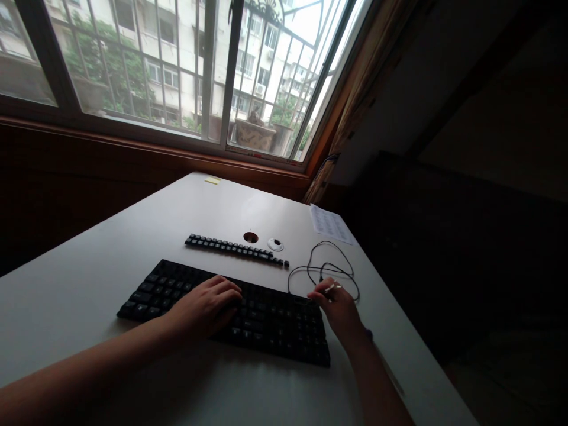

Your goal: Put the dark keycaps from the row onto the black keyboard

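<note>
A black keyboard (284,331) lies at a slant on the white table, its far strip dark and apparently without keycaps. My left hand (206,305) rests on the middle of it, palm down, fingers loosely bent over the keys, holding nothing I can see. Over the keyboard's far right corner, my right hand (337,305) is closed in a pinch on a small, thin, light-coloured tool (332,287), partly hidden by the fingers. Loose black keycaps (235,248) stand lined up in rows just beyond the keyboard.
A black cable (331,269) loops on the table (146,228) right of the keycaps. Behind them are a round hole (251,237) and its white cover (276,244). A printed sheet (331,223) lies at the right edge, a yellow note (212,180) at the far corner, below a barred window (177,65).
</note>
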The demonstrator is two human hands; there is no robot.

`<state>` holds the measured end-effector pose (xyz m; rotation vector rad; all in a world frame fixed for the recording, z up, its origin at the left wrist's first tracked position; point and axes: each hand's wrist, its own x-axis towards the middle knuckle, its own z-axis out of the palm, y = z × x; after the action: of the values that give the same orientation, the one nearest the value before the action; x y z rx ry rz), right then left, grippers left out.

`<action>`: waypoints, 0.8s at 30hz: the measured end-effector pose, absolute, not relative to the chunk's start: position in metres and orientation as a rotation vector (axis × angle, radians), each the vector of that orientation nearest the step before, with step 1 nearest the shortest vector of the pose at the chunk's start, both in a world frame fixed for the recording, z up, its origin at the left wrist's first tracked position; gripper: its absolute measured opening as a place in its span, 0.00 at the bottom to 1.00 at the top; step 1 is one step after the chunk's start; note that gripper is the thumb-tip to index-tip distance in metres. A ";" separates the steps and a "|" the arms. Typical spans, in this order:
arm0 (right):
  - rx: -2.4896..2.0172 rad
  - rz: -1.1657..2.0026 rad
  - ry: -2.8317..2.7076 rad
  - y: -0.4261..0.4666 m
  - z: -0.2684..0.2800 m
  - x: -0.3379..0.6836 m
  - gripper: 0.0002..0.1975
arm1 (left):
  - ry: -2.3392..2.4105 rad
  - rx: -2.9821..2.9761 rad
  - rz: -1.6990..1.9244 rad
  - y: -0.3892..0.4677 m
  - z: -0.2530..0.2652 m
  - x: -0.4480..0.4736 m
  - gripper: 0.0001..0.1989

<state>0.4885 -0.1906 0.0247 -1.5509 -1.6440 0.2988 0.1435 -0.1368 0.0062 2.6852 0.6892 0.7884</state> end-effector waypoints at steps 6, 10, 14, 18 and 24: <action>-1.512 0.439 -1.737 -0.194 0.027 0.483 0.14 | 0.701 2.679 0.777 -0.137 0.005 0.143 0.10; -1.530 0.513 -1.858 -0.196 0.024 0.483 0.11 | 0.688 2.681 0.779 -0.135 0.004 0.143 0.10; -1.621 0.545 -1.819 -0.196 0.018 0.489 0.13 | 0.685 2.669 0.805 -0.135 0.002 0.143 0.10; -1.666 0.557 -1.700 -0.196 0.008 0.493 0.16 | 0.700 2.671 0.772 -0.136 0.003 0.143 0.11; -1.530 0.692 -1.482 -0.194 0.004 0.494 0.19 | 0.688 2.663 0.791 -0.137 0.004 0.143 0.11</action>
<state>0.4943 -0.1945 0.0039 -1.5304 -1.4818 0.6923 0.1434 -0.1367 0.0035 2.6634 0.6885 0.7908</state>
